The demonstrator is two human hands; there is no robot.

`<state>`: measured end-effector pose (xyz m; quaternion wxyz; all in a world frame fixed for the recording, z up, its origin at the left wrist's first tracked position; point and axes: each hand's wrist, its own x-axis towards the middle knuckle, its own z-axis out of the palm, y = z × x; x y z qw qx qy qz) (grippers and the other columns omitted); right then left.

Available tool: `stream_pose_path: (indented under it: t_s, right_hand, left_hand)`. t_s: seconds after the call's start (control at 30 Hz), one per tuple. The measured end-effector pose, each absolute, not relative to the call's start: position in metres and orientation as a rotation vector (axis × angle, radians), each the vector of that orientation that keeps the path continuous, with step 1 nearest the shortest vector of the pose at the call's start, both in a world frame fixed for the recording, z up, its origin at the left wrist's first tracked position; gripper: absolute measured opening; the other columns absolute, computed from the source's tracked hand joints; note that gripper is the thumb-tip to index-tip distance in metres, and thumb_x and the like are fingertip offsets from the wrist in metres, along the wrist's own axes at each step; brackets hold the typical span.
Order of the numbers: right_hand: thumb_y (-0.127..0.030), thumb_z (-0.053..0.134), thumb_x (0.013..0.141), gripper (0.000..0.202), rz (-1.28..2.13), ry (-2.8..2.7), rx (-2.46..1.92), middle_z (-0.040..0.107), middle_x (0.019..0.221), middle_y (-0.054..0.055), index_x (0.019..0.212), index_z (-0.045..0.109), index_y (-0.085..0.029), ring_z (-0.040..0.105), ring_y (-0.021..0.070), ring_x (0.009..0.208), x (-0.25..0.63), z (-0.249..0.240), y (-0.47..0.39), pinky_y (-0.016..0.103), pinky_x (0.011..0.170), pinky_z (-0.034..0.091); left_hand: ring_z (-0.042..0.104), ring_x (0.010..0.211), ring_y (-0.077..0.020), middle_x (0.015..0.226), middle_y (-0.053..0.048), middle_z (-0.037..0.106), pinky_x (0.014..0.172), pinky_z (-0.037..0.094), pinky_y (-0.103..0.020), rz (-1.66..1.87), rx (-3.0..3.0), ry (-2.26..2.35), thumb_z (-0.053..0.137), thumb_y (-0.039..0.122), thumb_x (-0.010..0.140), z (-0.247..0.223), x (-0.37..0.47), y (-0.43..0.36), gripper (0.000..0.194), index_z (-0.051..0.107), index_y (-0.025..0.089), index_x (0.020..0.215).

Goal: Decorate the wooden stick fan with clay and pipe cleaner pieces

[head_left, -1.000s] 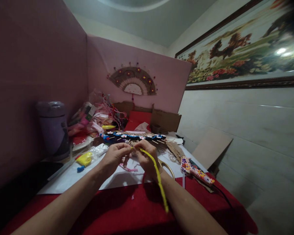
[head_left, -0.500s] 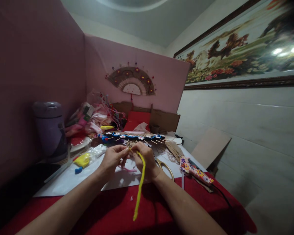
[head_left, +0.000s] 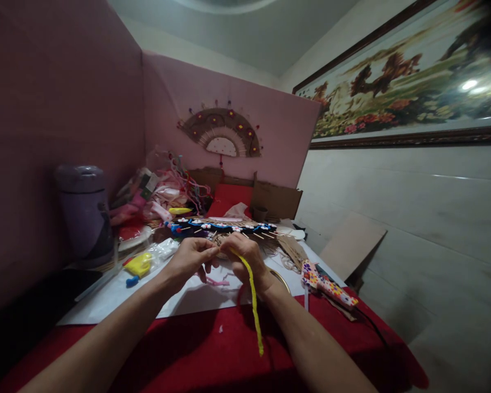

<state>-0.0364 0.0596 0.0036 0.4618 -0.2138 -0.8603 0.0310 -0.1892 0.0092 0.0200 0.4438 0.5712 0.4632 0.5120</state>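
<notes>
A fuzzy yellow pipe cleaner (head_left: 253, 305) hangs from my right hand (head_left: 245, 262), which is closed around its upper part. Its long free end dangles over the red cloth. My left hand (head_left: 194, 259) is pinched at the thumb and forefinger, its tips meeting the right fingertips at the pipe cleaner's short upper end; that end is mostly hidden by the fingers. Below the hands, a short pink pipe cleaner piece (head_left: 217, 282) lies on white paper (head_left: 184, 305). Gold-handled scissors (head_left: 281, 279) are partly covered by my right wrist.
Behind the hands lies a black fan with blue trim and white flowers (head_left: 237, 227). A flower-patterned glue gun (head_left: 327, 286) rests at right, its cord trailing off. Yellow clay in a bag (head_left: 138, 265) and a purple flask (head_left: 84, 213) stand left. A brown fan (head_left: 221, 128) hangs behind.
The pipe cleaner's hanging end has swung to the right. My right hand has turned and shifted slightly right, covering more of the scissors. My left hand stays near its place.
</notes>
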Motion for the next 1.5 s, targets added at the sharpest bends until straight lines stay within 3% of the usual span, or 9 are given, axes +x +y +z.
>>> stream_pose_path:
  t_s: [0.3,0.67,0.9,1.1,1.3,1.5]
  right_hand:
    - [-0.013,0.056,0.078,0.008,0.240,-2.009,-0.526,0.057,0.073,0.000,0.077,0.058,-0.020,0.054,0.0139,0.069,-0.038,0.007,0.056,0.024,0.065,0.042]
    - [-0.011,0.052,0.078,0.010,0.145,-1.989,-0.408,0.055,0.072,0.001,0.075,0.056,-0.019,0.053,0.0141,0.069,-0.046,-0.002,0.050,0.025,0.066,0.042]
    - [-0.011,0.048,0.080,0.013,0.156,-1.970,-0.416,0.057,0.071,0.002,0.072,0.054,-0.019,0.053,0.0152,0.069,-0.053,-0.005,0.041,0.027,0.065,0.042]
    - [-0.014,0.052,0.078,0.011,0.226,-1.882,-0.564,0.054,0.066,0.000,0.068,0.053,-0.019,0.052,0.0139,0.064,-0.053,-0.003,0.041,0.025,0.059,0.039]
    - [-0.015,0.054,0.076,0.008,0.286,-1.887,-0.641,0.053,0.062,-0.002,0.069,0.055,-0.019,0.049,0.0121,0.058,-0.046,0.002,0.046,0.022,0.053,0.036]
    - [-0.019,0.056,0.077,0.007,0.327,-1.921,-0.663,0.055,0.065,-0.002,0.070,0.057,-0.019,0.049,0.0113,0.057,-0.041,0.006,0.049,0.022,0.053,0.036]
  left_hand:
    - [0.046,0.037,-0.0083,0.051,0.000,0.057,0.028,0.039,-0.019,1.227,1.504,1.142,0.063,0.038,0.067,0.023,-0.186,0.006,0.026,0.057,0.012,0.064]
    - [0.038,0.033,-0.0047,0.048,0.004,0.051,0.028,0.037,-0.018,1.588,1.213,1.001,0.065,0.035,0.066,0.007,-0.180,0.009,0.027,0.053,0.013,0.056]
    - [0.042,0.032,-0.0070,0.048,0.005,0.050,0.027,0.038,-0.020,1.730,1.306,1.102,0.060,0.034,0.071,-0.002,-0.172,0.010,0.022,0.056,0.014,0.065]
    - [0.039,0.035,-0.0062,0.050,0.004,0.052,0.028,0.036,-0.019,1.686,1.282,1.088,0.061,0.036,0.070,0.001,-0.172,0.010,0.024,0.057,0.013,0.065]
    - [0.045,0.043,-0.0088,0.055,0.002,0.055,0.033,0.038,-0.018,1.705,1.530,1.203,0.057,0.030,0.073,0.004,-0.178,0.011,0.017,0.063,0.015,0.075]
    - [0.045,0.040,-0.0082,0.052,0.002,0.054,0.032,0.037,-0.018,1.525,1.598,1.247,0.058,0.029,0.072,0.005,-0.182,0.014,0.016,0.063,0.014,0.071]
